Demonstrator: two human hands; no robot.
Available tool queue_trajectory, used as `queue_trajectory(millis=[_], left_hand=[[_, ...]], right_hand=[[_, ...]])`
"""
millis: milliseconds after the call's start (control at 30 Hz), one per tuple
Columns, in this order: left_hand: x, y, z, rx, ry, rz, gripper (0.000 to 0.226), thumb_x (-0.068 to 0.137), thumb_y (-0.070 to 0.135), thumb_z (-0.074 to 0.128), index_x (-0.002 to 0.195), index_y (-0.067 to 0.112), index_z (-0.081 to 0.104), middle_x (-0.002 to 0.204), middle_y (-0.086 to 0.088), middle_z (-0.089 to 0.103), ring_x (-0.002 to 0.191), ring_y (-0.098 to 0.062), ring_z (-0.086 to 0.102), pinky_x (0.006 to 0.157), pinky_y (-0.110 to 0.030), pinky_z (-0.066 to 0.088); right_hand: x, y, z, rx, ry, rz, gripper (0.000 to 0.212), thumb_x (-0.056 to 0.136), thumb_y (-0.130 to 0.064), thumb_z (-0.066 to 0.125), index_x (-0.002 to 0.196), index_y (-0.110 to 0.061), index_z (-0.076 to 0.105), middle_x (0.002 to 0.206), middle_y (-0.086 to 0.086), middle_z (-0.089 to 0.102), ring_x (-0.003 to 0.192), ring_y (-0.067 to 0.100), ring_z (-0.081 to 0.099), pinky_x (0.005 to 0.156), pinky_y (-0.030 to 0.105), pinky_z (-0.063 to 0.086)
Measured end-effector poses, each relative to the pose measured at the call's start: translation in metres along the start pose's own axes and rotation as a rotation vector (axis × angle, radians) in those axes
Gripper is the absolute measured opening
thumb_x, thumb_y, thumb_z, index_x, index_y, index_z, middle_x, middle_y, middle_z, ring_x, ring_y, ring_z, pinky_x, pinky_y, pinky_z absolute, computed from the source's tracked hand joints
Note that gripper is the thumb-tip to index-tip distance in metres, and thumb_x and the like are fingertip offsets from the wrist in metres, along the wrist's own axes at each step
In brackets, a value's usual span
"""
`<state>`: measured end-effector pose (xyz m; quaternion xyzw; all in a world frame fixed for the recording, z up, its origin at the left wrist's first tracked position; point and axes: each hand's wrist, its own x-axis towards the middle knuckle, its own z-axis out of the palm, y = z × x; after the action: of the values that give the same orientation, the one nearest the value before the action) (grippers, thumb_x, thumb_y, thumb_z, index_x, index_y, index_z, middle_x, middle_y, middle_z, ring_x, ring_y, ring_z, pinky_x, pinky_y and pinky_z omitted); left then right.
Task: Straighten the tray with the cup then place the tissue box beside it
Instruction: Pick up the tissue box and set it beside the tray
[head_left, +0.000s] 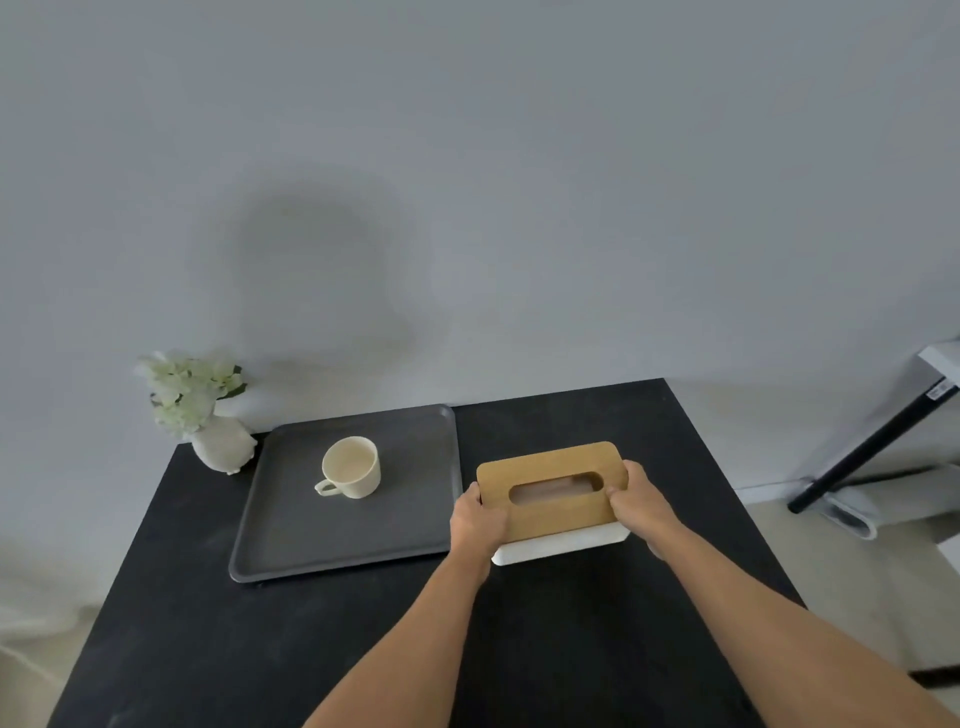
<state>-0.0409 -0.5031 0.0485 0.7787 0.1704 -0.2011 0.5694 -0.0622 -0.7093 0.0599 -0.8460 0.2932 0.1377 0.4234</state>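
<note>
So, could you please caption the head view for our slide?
Both hands grip the tissue box beside the tray holding a cup.

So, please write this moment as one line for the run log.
stage: placing tissue box | hands: left, right grip its ends | position: right of tray | cup: upright

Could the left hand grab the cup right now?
Probably not yet: the left hand is gripping the tissue box. Nothing blocks the cup on the tray, so letting go would free it.
</note>
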Motion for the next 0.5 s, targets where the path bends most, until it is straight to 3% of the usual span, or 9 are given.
queue_trajectory(millis=[267, 500], left_hand=[[0.058, 0.028, -0.012, -0.039, -0.002, 0.0, 0.029, 0.08, -0.001, 0.046, 0.099, 0.01, 0.065, 0.091, -0.01, 0.068, 0.078, -0.017, 0.056, 0.065, -0.029, 0.047], [0.115, 0.055, -0.021, -0.019, -0.012, 0.03, 0.029, 0.078, -0.003, 0.053, 0.078, 0.025, 0.061, 0.083, -0.001, 0.066, 0.078, -0.02, 0.06, 0.075, -0.036, 0.053]], right_hand=[[0.052, -0.037, 0.006, 0.006, 0.018, -0.018, 0.046, 0.1, -0.019, 0.042, 0.143, -0.017, 0.03, 0.109, 0.0, 0.047, 0.097, 0.018, 0.049, 0.082, 0.035, 0.041], [0.096, -0.066, 0.007, 0.04, 0.002, -0.033, 0.046, 0.099, -0.019, 0.044, 0.143, -0.018, 0.03, 0.111, 0.001, 0.049, 0.098, 0.02, 0.052, 0.079, 0.034, 0.042]])
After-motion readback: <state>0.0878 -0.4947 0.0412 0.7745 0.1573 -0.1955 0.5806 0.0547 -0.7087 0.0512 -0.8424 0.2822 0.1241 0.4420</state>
